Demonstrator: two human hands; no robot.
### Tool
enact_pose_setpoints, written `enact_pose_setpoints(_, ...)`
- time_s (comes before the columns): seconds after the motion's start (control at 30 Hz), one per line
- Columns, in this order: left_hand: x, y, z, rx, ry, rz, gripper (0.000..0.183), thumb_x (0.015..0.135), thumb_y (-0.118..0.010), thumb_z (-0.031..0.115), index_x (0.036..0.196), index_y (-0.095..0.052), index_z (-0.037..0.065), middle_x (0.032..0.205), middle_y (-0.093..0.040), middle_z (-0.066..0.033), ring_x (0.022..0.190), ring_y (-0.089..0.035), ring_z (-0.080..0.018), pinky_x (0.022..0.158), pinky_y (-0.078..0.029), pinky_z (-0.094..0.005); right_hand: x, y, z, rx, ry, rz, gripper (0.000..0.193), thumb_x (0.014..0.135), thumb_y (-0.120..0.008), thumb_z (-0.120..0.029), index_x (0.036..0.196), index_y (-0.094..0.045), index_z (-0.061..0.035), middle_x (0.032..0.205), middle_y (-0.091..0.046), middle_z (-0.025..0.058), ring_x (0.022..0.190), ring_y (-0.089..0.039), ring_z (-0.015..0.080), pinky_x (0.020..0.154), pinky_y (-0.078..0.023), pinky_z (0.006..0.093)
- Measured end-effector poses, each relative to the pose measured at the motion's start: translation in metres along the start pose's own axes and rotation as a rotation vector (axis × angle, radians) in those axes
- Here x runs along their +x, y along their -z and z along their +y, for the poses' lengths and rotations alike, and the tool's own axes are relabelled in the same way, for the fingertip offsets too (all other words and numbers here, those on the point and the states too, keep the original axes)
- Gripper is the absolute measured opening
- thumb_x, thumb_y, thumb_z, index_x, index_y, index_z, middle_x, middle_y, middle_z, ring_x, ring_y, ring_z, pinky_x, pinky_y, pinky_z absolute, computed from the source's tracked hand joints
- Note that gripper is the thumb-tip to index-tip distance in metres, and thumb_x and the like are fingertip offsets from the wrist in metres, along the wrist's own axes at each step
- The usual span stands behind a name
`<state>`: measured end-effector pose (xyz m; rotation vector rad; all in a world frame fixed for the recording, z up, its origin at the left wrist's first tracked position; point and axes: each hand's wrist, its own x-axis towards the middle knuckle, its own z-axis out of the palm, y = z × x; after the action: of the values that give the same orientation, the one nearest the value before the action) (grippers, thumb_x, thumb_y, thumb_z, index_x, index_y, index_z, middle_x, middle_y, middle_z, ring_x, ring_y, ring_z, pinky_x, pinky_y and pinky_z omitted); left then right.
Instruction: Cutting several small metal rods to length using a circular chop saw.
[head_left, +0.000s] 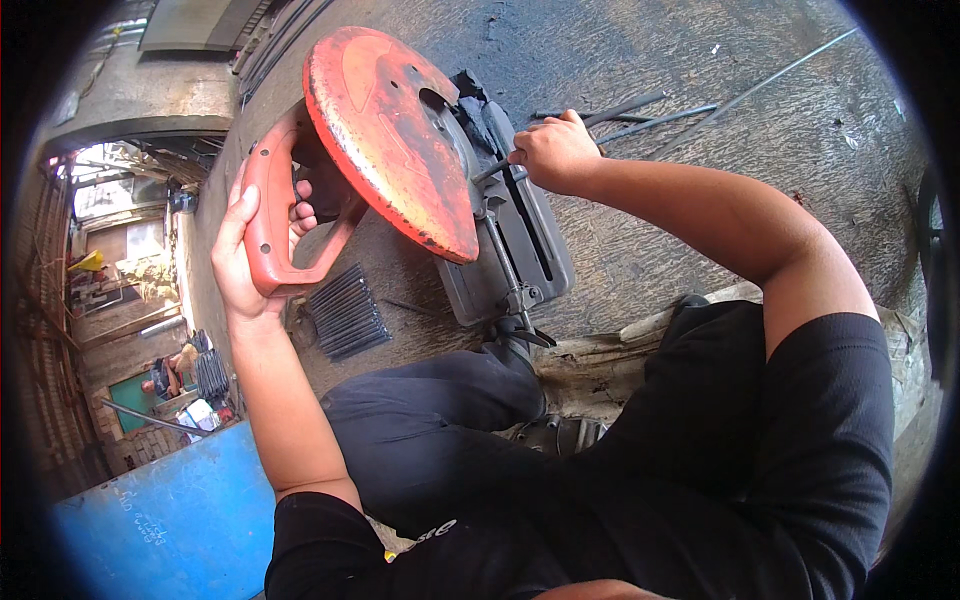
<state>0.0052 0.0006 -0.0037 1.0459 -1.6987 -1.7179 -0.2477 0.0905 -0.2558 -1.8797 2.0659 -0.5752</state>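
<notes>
Cut-off saw (455,205): on the workshop floor (650,240) in front of the person's knees; its red-orange blade guard (375,130) leans over a grey base (526,235).
D-shaped handle (268,215): left of the guard; the left hand (238,255) is wrapped about it, thumb along the outside, fingers through the loop; whether a trigger is pressed I cannot tell.
Metal rod (490,172): in the right hand (558,155), which is clenched around it just beside the guard; one end reaches in toward the guard; its contact with the blade is hidden.
Saw's feel: probably heavy and rigid, the head swinging on a pivot; the loop looks the right place to hold, the worn guard rim a poor one.
Rod's feel: likely stiff, fairly light, perhaps slick with grime; best gripped well back from the guard, since an end there could be hot or sharp.
Vise screw (500,252): along the base, with a crank (535,338) nearest the knees; neither hand touches it.
Short dark rods (347,315): side by side on the floor, left of the base.
</notes>
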Motion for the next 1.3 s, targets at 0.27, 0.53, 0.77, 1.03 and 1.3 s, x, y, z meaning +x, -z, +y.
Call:
enact_pose_setpoints(0.27, 0.000, -0.003, 0.002, 0.052, 0.029, 0.045, 0.055, 0.094, -0.048, 0.031, 0.140, -0.037, 0.004, 0.111, -0.057, -0.0189, 0.082, -0.061, -0.0206, 0.075, -0.053, -0.0328, 0.007, -0.011, 0.020, 0.247, -0.033, -0.181, 0.032, 0.094, -0.053, -0.037, 0.094, -0.067, -0.0088, 0.095, -0.069, 0.0114, 0.097, -0.063, 0.0298, 0.088, -0.039, 0.0453)
enact_pose_setpoints(0.53, -0.001, -0.003, 0.003, 0.076, 0.007, 0.024, 0.055, 0.094, -0.048, 0.031, 0.141, -0.035, 0.005, 0.110, -0.057, -0.0187, 0.082, -0.060, -0.0208, 0.074, -0.053, -0.0325, 0.005, -0.022, 0.042, 0.691, -0.201, -0.318, 0.039, 0.096, -0.053, -0.039, 0.106, -0.060, -0.0016, 0.091, -0.064, 0.0156, 0.090, -0.062, 0.0284, 0.081, -0.046, 0.0405)
enact_pose_setpoints(0.77, 0.000, 0.000, 0.001, 0.078, 0.010, 0.020, 0.056, 0.094, -0.049, 0.032, 0.141, -0.035, 0.005, 0.110, -0.057, -0.0187, 0.082, -0.060, -0.0206, 0.075, -0.052, -0.0326, 0.006, -0.031, 0.048, 0.880, -0.177, -0.331, 0.032, 0.095, -0.059, -0.033, 0.105, -0.059, -0.0033, 0.082, -0.060, 0.0067, 0.077, -0.057, 0.0168, 0.072, -0.047, 0.0337)
enact_pose_setpoints(1.03, 0.000, -0.001, 0.001, 0.083, 0.008, 0.025, 0.057, 0.094, -0.049, 0.032, 0.142, -0.033, 0.005, 0.110, -0.057, -0.0199, 0.082, -0.060, -0.0204, 0.075, -0.052, -0.0323, 0.003, -0.022, 0.045, 0.940, -0.167, -0.392, 0.029, 0.088, -0.070, -0.029, 0.098, -0.059, -0.0042, 0.080, -0.059, 0.0039, 0.071, -0.055, 0.0132, 0.065, -0.047, 0.0301)
enact_pose_setpoints(1.3, 0.001, 0.000, 0.000, 0.084, 0.006, 0.019, 0.058, 0.094, -0.049, 0.032, 0.142, -0.032, 0.004, 0.111, -0.057, -0.0199, 0.083, -0.059, -0.0208, 0.075, -0.051, -0.0327, 0.004, -0.016, 0.041, 0.881, -0.123, -0.357, 0.033, 0.081, -0.077, -0.028, 0.094, -0.060, -0.0030, 0.080, -0.060, 0.0041, 0.073, -0.057, 0.0139, 0.065, -0.048, 0.0311)
